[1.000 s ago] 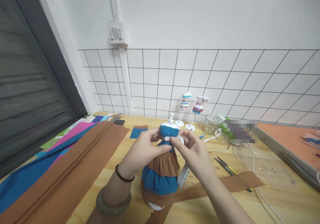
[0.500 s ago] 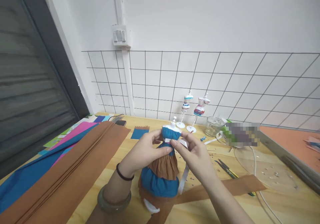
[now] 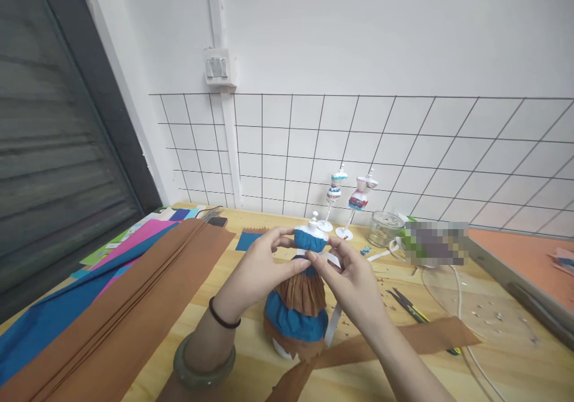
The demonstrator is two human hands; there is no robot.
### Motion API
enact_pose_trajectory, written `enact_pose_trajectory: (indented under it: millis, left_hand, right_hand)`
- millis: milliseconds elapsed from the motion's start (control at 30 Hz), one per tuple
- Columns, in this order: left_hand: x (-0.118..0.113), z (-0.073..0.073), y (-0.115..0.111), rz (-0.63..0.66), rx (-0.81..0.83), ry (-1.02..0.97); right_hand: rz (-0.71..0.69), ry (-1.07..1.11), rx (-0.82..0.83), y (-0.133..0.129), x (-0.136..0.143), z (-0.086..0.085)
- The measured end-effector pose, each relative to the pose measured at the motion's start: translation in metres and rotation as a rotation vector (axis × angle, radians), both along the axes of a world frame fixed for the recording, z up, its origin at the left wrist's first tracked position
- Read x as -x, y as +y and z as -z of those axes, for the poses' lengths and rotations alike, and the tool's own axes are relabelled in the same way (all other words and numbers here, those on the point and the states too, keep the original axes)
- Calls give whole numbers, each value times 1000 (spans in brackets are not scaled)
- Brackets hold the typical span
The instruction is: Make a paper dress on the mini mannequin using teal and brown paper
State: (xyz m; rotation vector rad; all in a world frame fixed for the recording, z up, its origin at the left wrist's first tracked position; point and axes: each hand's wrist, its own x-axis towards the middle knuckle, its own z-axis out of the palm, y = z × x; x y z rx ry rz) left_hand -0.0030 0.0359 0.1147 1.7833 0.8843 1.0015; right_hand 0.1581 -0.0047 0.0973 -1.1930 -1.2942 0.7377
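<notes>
A miniature dress form [image 3: 311, 240] stands upright between my hands, dressed in tiered blue and brown crinkled paper [image 3: 296, 318]. Its neck and shoulders are white, with blue paper around the bust. A white strip [image 3: 329, 259] lies across the waist and hangs down on the right side. My left hand [image 3: 264, 264] grips the form from the left, thumb pressed at the front of the waist and fingers reaching around the back. My right hand [image 3: 354, 276] pinches the white strip at the waist, its thumb close to the left thumb.
Long brown crepe paper [image 3: 147, 294] and blue sheets cover the left of the table. Two small dress forms [image 3: 359, 201] stand behind, beside a glass jar [image 3: 385, 227]. Right of my hand are scissors [image 3: 406, 303], a brown strip [image 3: 417, 336] and a white cord [image 3: 458, 294].
The skirt's lower part has swung slightly right and its white underside shows less. Both hands keep nearly the same hold at the waist.
</notes>
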Motion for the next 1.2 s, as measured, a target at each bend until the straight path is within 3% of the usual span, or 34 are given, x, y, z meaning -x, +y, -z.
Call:
enact_pose_trajectory:
  millis: [133, 500, 833, 1200]
  left_hand:
    - [1, -1, -2, -106, -29, 7]
    - [0, -4, -2, -78, -63, -20]
    - [3, -3, 4, -37, -20, -95]
    - [4, -5, 3, 51, 77, -184]
  right_hand:
    - [29, -76, -11, 1, -1, 5]
    - [109, -302, -25, -3, -3, 5]
    - [-12, -356, -11, -5, -9, -4]
    - [-156, -228, 48, -8, -15, -9]
